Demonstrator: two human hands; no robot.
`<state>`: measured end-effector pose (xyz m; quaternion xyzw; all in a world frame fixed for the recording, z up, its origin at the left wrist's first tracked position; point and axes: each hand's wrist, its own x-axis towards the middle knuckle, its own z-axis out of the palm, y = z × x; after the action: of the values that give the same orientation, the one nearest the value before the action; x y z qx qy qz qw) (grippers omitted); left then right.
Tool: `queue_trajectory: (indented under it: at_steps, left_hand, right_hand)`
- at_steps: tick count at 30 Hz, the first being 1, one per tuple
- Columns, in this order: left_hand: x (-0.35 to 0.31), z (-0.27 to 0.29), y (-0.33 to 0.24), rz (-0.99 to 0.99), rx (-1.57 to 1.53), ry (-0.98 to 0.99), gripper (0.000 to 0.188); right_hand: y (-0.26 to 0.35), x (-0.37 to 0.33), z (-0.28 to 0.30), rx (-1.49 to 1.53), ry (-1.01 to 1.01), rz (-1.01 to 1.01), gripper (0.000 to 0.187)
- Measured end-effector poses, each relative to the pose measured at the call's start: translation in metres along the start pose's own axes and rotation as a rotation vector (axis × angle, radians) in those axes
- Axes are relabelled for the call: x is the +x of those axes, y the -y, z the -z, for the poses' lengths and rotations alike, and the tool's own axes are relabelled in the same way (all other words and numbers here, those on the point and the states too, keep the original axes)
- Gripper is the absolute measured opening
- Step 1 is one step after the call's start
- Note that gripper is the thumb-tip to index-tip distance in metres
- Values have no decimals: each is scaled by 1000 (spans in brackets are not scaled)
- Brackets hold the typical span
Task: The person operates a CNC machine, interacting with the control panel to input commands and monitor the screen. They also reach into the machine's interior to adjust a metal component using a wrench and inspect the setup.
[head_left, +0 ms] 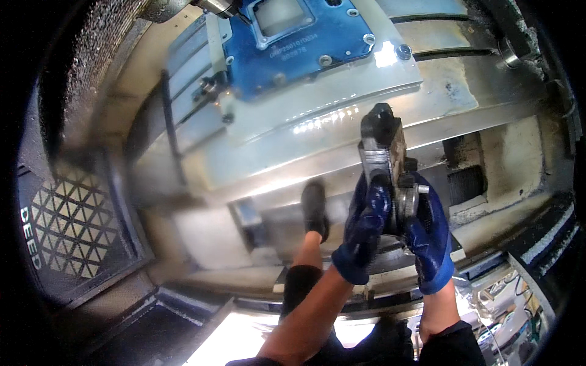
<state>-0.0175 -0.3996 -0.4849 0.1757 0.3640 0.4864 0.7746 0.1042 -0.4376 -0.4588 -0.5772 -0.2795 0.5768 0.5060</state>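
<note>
In both gloved hands I hold a dark metal part (379, 146) of blocky, uneven shape, upright in front of the machine table. My left hand (366, 226), in a dark blue glove, is closed around its left side with the thumb along it. On its right side my right hand (430, 232), also in a blue glove, grips near a round silvery piece. The palms and some fingers are hidden behind the part. Beyond it, a wet pale fixture plate (366, 79) lies on the slotted machine table (448, 36), carrying a blue flat workpiece (293, 67) with a square opening.
A machine spindle or nozzle (220, 7) hangs over the workpiece at the top. Small clamp fittings (210, 91) stand at the plate's left edge. A black patterned panel (76, 226) is at the far left. My shoe (314, 207) rests below the table's front edge.
</note>
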Motion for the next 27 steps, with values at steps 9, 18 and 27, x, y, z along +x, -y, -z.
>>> queue_trajectory:
  at_steps: [9,18,27]
  left_hand:
    - [15,18,-30,-334,755,52,52]
    - [63,22,-142,-699,829,-72,75]
    - [232,22,-318,-610,1049,17,43]
  right_hand:
    - [-28,5,11,299,66,-297,43]
    - [-95,-12,12,-139,149,53,70]
    - [-99,-33,-15,-26,335,-98,95]
